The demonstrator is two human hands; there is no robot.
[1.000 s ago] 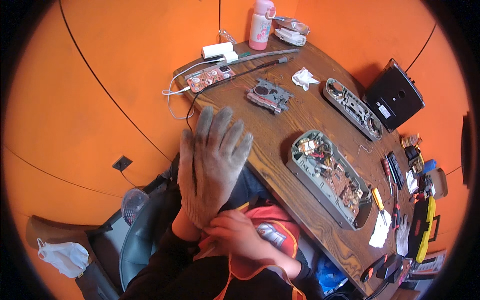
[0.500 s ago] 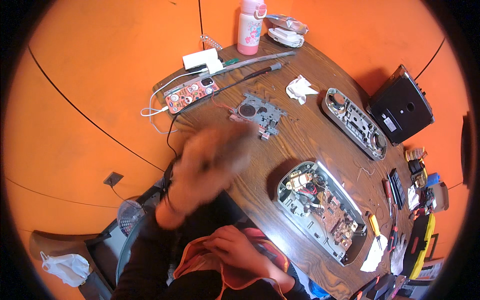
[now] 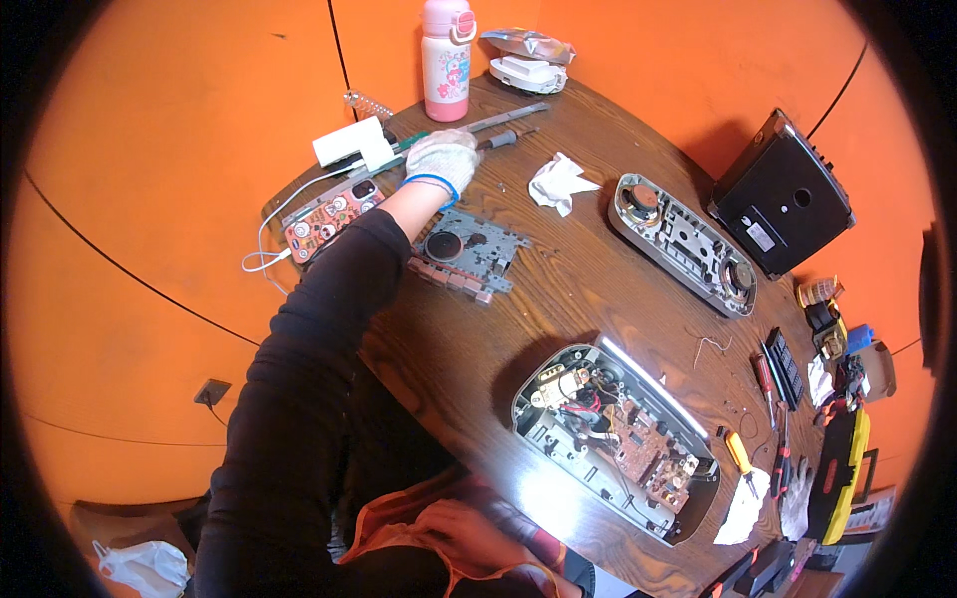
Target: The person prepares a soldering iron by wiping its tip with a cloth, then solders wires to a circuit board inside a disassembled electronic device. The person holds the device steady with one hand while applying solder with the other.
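Note:
My left hand (image 3: pixel 445 161), in a white glove with a blue cuff, reaches to the far left of the table. It is closed round the handle of a soldering iron (image 3: pixel 498 141), whose grey front end and thin tip stick out to the right. Some of the fingers are hidden behind the back of the glove. Just nearer than the hand lies a grey metal mechanism (image 3: pixel 478 257) with a round black wheel. My right hand (image 3: pixel 461 536) is low in my lap against a red apron (image 3: pixel 394 520) with orange edging; its fingers are blurred and dim.
An opened casing (image 3: pixel 568 439) with a brown circuit board sits near the front edge. Behind it lies a casing half (image 3: pixel 688 244) with two speakers. A phone (image 3: pixel 324 224), pink bottle (image 3: pixel 446 70), crumpled tissue (image 3: pixel 560 184), black speaker box (image 3: pixel 783 199) and yellow-handled screwdriver (image 3: pixel 738 450) surround them.
My left hand has moved from above the table's left edge, away from me, onto the soldering iron. My right hand has stayed in my lap. The whole view has shifted slightly.

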